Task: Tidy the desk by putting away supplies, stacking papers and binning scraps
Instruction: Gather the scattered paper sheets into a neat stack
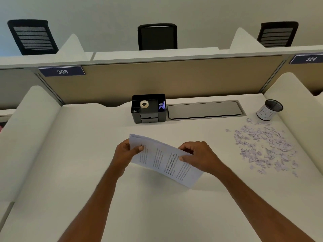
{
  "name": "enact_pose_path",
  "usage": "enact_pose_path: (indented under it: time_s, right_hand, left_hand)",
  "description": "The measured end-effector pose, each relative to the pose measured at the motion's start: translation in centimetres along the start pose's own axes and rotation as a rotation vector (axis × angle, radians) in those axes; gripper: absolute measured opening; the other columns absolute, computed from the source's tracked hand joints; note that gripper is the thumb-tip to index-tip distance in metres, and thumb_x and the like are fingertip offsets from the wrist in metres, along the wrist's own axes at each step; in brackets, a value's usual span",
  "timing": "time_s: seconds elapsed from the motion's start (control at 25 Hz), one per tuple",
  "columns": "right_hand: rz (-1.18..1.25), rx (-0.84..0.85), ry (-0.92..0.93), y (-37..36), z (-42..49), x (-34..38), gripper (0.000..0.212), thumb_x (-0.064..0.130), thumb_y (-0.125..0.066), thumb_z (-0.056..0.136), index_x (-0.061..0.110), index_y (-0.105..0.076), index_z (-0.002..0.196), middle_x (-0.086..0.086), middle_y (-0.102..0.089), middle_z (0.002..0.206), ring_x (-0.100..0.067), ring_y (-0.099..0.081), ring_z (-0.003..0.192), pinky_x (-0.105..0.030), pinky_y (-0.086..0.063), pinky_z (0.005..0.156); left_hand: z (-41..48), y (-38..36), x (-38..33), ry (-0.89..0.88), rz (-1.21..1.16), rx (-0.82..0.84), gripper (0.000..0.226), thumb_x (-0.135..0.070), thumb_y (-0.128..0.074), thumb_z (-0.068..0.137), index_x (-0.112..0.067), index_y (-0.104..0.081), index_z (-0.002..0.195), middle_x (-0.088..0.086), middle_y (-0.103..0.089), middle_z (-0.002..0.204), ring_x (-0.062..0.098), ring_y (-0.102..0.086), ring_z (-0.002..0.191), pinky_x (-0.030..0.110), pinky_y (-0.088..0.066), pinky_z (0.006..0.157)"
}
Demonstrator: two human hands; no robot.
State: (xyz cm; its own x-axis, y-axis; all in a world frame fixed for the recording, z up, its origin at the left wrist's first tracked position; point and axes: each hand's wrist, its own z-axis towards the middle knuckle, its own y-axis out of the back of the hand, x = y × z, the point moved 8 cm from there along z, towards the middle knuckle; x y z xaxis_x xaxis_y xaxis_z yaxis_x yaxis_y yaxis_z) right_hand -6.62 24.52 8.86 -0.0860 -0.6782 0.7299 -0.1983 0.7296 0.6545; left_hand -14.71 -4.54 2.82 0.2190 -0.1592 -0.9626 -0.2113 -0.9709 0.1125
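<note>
Well left of the black plastic desk organiser [152, 117] and higher, up on the tan partition: dark blue label [62, 71] reading 305. In front of the organiser, spreading wide to both sides: white desk top [70, 163].

Now closer in, just left of the organiser's line and well in front of it: left hand [126, 153], curled round the left end of a stack of white printed paper sheets [162, 159], thumb on top, fingers tucked behind. Inside the organiser's top tray, toward the middle: white roll of tape [144, 104], lying flat. In the organiser's right compartment, something pale purple, too small to tell.

Directly in front of the organiser, well apart from it: the stack itself, held between both hands, slanting down to the right, text running sideways, shadow on the desk beneath.

Front and right of the organiser: right hand [199, 157], pinching the stack's far long edge, thumb pressed on the printed face, fingers curled over the edge.

Touching the organiser's right side, flush in the desk: long grey metal flap [204, 110]. Further right and a little forward: loose scatter of pale purple paper scraps [264, 145]. Level with the organiser, far right, just behind the scraps: black mesh cup [270, 110] wrapped in white paper, handwritten letters on it, upright.
</note>
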Motion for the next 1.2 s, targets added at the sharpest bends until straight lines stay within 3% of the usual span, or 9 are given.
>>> enact_pose_path:
  time_s: [0.16, 0.28, 0.36, 0.48, 0.6, 0.8, 0.92, 1.04, 1.2]
  right_hand:
    - [0.390, -0.049, -0.049, 1.5, -0.1, -1.7, 0.012, 0.013, -0.081, 0.088, 0.021, -0.078, 0.097, 0.003, -0.080, 0.094, -0.017, -0.077, 0.084, -0.029, -0.062, 0.073]
    - [0.780, -0.152, -0.115, 0.4, -0.4, -4.6, 0.031, 0.011, -0.088, 0.081, 0.005, -0.072, 0.108, -0.015, -0.078, 0.104, -0.032, -0.073, 0.092, -0.037, -0.058, 0.079]
    - [0.882, -0.196, -0.170, -1.9, -0.7, -5.8, 0.047, 0.014, -0.090, 0.073, 0.003, -0.070, 0.113, -0.018, -0.077, 0.109, -0.033, -0.071, 0.096, -0.038, -0.058, 0.078]
    - [0.934, -0.326, -0.260, -4.7, -1.2, -6.8, 0.053, 0.015, -0.093, 0.066, 0.007, -0.072, 0.115, -0.013, -0.079, 0.108, -0.035, -0.075, 0.099, -0.043, -0.062, 0.080]
    - [0.872, -0.405, -0.224, -4.8, -1.2, -5.7, 0.032, 0.005, -0.090, 0.078, 0.015, -0.075, 0.105, -0.010, -0.080, 0.102, -0.032, -0.076, 0.096, -0.046, -0.062, 0.082]
    - [0.833, -0.374, -0.124, -3.6, -0.7, -3.9, 0.023, 0.003, -0.086, 0.082, 0.011, -0.074, 0.101, -0.009, -0.079, 0.096, -0.029, -0.076, 0.090, -0.030, -0.059, 0.070]
    - [0.811, -0.349, -0.154, -4.2, -0.7, -4.5, 0.033, 0.017, -0.089, 0.072, 0.009, -0.074, 0.101, -0.012, -0.080, 0.098, -0.038, -0.075, 0.094, -0.036, -0.059, 0.072]
    - [0.836, -0.364, -0.175, -4.6, -0.8, -4.8, 0.038, 0.016, -0.089, 0.067, 0.005, -0.075, 0.101, -0.016, -0.079, 0.099, -0.040, -0.075, 0.096, -0.038, -0.059, 0.073]
    - [0.842, -0.344, -0.149, -4.2, -0.8, -4.3, 0.039, 0.016, -0.089, 0.068, 0.003, -0.073, 0.102, -0.016, -0.079, 0.098, -0.035, -0.076, 0.091, -0.033, -0.059, 0.070]
  left_hand:
    - [-1.0, 1.3, 0.9, -0.007, -0.116, -0.049, 0.021, -0.024, -0.081, 0.093, -0.021, -0.080, 0.113, 0.005, -0.084, 0.106, 0.021, -0.079, 0.093, 0.030, -0.065, 0.079]
    - [-1.6, 2.1, 1.5, 0.020, -0.188, -0.090, 0.034, -0.027, -0.082, 0.088, -0.014, -0.078, 0.119, 0.009, -0.084, 0.111, 0.024, -0.080, 0.099, 0.035, -0.066, 0.083]
    - [-1.9, 2.0, 2.2, 0.037, -0.195, -0.069, 0.039, -0.027, -0.084, 0.089, -0.011, -0.076, 0.123, 0.012, -0.083, 0.115, 0.030, -0.079, 0.105, 0.042, -0.066, 0.089]
    - [-2.4, 1.5, 3.6, 0.071, -0.150, -0.043, 0.028, -0.016, -0.083, 0.096, -0.011, -0.076, 0.123, 0.010, -0.083, 0.114, 0.035, -0.078, 0.111, 0.044, -0.065, 0.092]
    - [-2.9, 1.4, 3.5, 0.080, -0.124, -0.098, 0.026, -0.014, -0.084, 0.095, -0.015, -0.077, 0.120, 0.004, -0.085, 0.109, 0.030, -0.079, 0.107, 0.040, -0.065, 0.090]
    - [-2.9, 2.5, 2.8, 0.042, -0.111, -0.149, 0.024, -0.010, -0.086, 0.093, -0.015, -0.075, 0.114, 0.002, -0.084, 0.105, 0.016, -0.079, 0.097, 0.029, -0.064, 0.082]
    - [-3.0, 2.4, 3.5, 0.069, -0.098, -0.113, 0.028, -0.010, -0.089, 0.089, -0.014, -0.075, 0.112, 0.004, -0.083, 0.105, 0.022, -0.079, 0.101, 0.034, -0.064, 0.086]
    - [-2.9, 2.1, 4.1, 0.082, -0.107, -0.110, 0.021, -0.008, -0.086, 0.093, -0.017, -0.078, 0.110, 0.004, -0.083, 0.105, 0.028, -0.077, 0.106, 0.040, -0.062, 0.092]
    - [-3.1, 2.3, 3.8, 0.076, -0.128, -0.097, 0.022, -0.011, -0.086, 0.093, -0.019, -0.078, 0.112, 0.000, -0.085, 0.104, 0.023, -0.079, 0.101, 0.034, -0.063, 0.087]
